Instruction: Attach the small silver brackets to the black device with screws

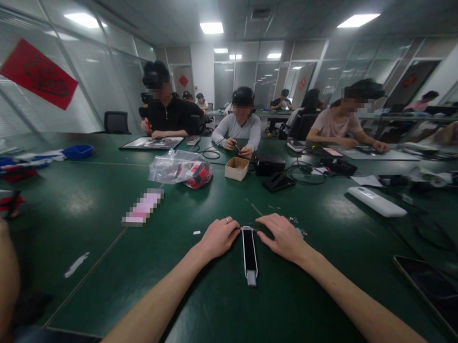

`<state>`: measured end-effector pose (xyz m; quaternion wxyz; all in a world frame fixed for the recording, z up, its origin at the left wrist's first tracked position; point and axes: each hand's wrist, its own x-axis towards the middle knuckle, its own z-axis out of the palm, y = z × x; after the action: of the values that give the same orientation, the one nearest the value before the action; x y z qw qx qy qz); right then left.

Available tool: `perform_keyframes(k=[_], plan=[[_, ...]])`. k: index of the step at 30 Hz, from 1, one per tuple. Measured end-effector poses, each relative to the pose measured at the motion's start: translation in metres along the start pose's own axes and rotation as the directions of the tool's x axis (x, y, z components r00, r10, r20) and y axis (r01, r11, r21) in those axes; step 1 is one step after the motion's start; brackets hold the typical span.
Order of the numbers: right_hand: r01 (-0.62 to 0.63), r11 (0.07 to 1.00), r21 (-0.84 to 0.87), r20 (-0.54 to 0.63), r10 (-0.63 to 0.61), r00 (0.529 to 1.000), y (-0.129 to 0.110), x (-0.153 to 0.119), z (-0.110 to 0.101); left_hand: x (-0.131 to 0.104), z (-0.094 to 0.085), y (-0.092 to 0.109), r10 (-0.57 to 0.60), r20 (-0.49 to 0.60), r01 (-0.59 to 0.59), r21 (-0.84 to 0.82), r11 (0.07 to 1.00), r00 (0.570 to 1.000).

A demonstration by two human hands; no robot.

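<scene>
A slim black device with a white edge [249, 252] lies on the green table [217, 301], with a light grey piece [252, 279] at its near end. My left hand [222, 235] rests at the left of its far end, fingers bent together near a small metallic part [246, 228]; what they pinch, if anything, is too small to make out. To the right of that end is my right hand [281, 236], its thumb and fingers apart with nothing visible between them. Small clear and metallic bits [300, 229] lie just beyond my right hand.
Ahead are a plastic bag with a red item [193, 173], a small open box [237, 169] and a black case [270, 164]. A pink phone [144, 207] lies left; a white power bank [376, 201] and dark tablet [431, 293] lie right. Several people sit across the table.
</scene>
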<state>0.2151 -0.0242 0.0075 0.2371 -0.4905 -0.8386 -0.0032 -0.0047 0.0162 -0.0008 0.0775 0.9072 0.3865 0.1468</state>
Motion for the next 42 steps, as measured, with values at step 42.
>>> perform_keyframes(k=[42], plan=[[-0.519,0.85,-0.091,0.419,0.506,0.754,0.081,-0.029,-0.057,-0.001,-0.002,0.0,0.003,0.012,-0.003,-0.013,1.0,1.0]])
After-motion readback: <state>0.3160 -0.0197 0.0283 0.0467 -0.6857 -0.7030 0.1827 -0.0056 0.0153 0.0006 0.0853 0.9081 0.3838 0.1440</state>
